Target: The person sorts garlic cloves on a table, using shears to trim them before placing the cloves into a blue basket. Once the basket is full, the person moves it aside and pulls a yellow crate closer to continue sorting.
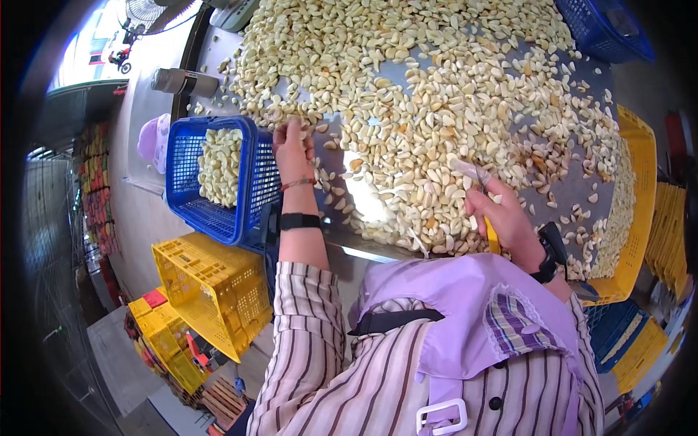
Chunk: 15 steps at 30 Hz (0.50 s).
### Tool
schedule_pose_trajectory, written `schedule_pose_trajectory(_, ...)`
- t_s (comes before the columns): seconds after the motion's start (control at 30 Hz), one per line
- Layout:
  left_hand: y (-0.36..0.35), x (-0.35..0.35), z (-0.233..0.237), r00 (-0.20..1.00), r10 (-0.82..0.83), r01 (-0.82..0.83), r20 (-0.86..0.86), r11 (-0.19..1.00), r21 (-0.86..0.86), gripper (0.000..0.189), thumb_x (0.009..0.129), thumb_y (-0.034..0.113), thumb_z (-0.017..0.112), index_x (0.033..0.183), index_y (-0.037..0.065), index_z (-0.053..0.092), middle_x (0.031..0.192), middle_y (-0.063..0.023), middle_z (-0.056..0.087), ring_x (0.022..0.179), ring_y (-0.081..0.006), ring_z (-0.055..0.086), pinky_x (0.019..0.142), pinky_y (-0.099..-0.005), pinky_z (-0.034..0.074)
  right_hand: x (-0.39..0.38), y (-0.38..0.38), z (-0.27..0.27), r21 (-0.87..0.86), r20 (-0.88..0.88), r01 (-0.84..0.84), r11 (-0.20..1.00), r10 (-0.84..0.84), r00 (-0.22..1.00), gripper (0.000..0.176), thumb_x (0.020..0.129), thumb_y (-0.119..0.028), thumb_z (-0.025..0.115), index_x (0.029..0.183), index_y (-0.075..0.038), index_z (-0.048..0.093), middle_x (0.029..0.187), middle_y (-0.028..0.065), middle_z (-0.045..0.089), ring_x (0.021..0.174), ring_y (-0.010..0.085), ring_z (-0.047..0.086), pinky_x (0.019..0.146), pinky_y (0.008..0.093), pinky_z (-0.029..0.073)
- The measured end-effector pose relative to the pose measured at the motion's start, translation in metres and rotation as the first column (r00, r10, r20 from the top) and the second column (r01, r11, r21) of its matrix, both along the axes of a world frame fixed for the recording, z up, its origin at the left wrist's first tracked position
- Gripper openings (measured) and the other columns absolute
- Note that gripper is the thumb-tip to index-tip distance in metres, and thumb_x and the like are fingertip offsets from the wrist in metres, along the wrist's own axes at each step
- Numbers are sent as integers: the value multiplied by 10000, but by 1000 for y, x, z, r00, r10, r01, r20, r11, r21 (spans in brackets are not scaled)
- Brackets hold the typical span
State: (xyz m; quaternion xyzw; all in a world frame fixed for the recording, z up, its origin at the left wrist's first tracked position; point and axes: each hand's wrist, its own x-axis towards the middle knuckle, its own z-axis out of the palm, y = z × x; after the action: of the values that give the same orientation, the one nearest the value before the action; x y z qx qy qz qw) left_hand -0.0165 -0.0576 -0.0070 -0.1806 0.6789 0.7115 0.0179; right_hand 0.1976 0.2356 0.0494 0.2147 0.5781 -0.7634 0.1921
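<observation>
Peeled garlic cloves lie in a thick spread over the metal table in front of me. My left hand is at the right rim of a blue plastic basket, fingers curled in; what they hold, if anything, is hidden. Inside that basket sits a heap of garlic cloves. Over the near part of the spread, my right hand is closed around a small knife with a yellow handle. Its thin blade points away from me, among the cloves, partly hidden by the fingers.
A yellow crate holding cloves borders the table's right side. Another yellow crate stands below the blue basket. A metal cylinder and a purple item lie at the left. A second blue basket is far right.
</observation>
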Motion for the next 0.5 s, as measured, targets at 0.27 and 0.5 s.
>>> schedule_pose_trajectory(0.27,0,-5,-20,976,-211,-3,-45,197,-980,220,816,197,590,993,67,603,1001,-142,611,866,-351,605,698,-435,484,1,1,-10,-34,4,47,998,-47,999,433,918,-181,511,1331,-65,451,735,11,557,462,34,440,427,176,356)
schedule_pose_trajectory(0.5,-8,-9,-17,909,-417,78,-1,173,-982,216,782,193,640,949,58,610,923,-186,611,829,-379,596,677,-432,483,1,-2,-12,-18,-47,40,999,-41,998,435,917,-177,507,1332,-58,451,718,13,550,451,39,424,425,179,350)
